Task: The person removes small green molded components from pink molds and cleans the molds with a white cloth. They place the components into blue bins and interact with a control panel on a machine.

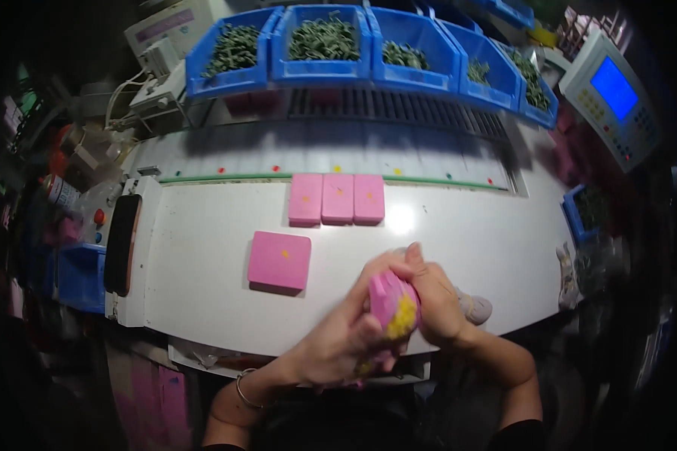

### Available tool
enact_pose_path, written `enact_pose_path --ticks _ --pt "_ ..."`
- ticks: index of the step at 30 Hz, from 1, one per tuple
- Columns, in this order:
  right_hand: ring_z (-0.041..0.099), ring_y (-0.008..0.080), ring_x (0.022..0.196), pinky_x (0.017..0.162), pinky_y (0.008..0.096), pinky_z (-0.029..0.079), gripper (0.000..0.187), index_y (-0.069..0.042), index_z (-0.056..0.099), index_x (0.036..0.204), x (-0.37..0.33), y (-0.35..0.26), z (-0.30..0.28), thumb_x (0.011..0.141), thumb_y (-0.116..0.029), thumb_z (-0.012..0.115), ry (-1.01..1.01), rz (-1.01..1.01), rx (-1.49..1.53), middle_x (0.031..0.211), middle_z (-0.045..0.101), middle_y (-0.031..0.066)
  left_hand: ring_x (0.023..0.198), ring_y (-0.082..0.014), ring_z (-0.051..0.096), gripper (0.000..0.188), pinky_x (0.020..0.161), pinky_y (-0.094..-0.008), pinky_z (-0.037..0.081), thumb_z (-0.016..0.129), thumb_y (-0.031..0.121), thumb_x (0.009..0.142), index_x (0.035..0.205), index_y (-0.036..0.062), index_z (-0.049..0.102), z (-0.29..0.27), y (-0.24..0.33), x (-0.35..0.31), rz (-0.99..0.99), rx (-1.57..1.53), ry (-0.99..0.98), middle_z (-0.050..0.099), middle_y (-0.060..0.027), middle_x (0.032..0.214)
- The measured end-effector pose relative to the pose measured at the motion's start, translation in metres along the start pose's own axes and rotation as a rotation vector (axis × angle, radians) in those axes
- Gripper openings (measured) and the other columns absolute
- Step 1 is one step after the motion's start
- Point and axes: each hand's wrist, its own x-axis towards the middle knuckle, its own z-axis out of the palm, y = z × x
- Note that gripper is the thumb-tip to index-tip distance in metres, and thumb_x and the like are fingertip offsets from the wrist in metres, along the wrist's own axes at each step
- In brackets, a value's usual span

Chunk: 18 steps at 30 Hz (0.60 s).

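In front of my body, above the near edge of the white table, my left hand (337, 331) and my right hand (438, 304) are both closed around a pink piece with a bright yellow patch (384, 295). It is blurred and partly hidden by fingers, so its full shape does not show. Further left lies a squarish pink block (274, 263) with a small yellow mark. Three more pink blocks (338, 199) stand side by side against the green strip at the back of the table. Beside my right wrist rests a small grey bundle (475, 307).
Blue bins (320, 71) of small dark green pieces line the far side, above a slatted grille (399, 113). A control panel with a blue screen (613, 90) stands far right. A dark phone-like slab (122, 244) lies along the left edge.
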Motion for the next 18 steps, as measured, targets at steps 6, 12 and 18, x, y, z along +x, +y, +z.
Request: enact_pose_path --ticks 6,12,18 --pt "0.048 0.0332 0.104 0.089 0.0392 0.041 0.069 -0.003 0.033 0.136 -0.028 0.064 -0.045 0.072 -0.002 0.06 0.377 -0.477 -1.453 0.129 0.042 0.0195 0.061 -0.0222 0.059 0.061 0.056 -0.0316 0.051 0.017 0.06 0.091 0.129 0.0123 0.02 -0.031 -0.031 0.014 0.065 -0.004 0.19 0.055 -0.0171 0.077" --pt "0.05 0.0316 0.099 0.083 0.0371 0.042 0.077 -0.004 0.04 0.133 -0.043 0.024 -0.027 0.059 0.01 0.055 0.378 -0.505 -1.154 0.137 0.037 0.0194 0.058 -0.0167 0.057 0.058 0.057 -0.0271 0.05 0.021 0.052 0.095 0.131 0.0062 0.021 -0.031 -0.038 0.009 0.154 -0.035 0.263 0.055 -0.0139 0.077" --pt "0.051 0.0283 0.093 0.08 0.0352 0.042 0.079 -0.007 0.041 0.134 -0.034 0.02 -0.006 0.058 0.011 0.052 0.223 -0.559 -1.204 0.141 0.035 0.016 0.063 -0.0103 0.055 0.059 0.059 -0.0225 0.047 0.029 0.05 0.095 0.134 0.0057 0.022 -0.025 -0.031 0.016 0.146 0.127 0.298 0.053 -0.0073 0.084"
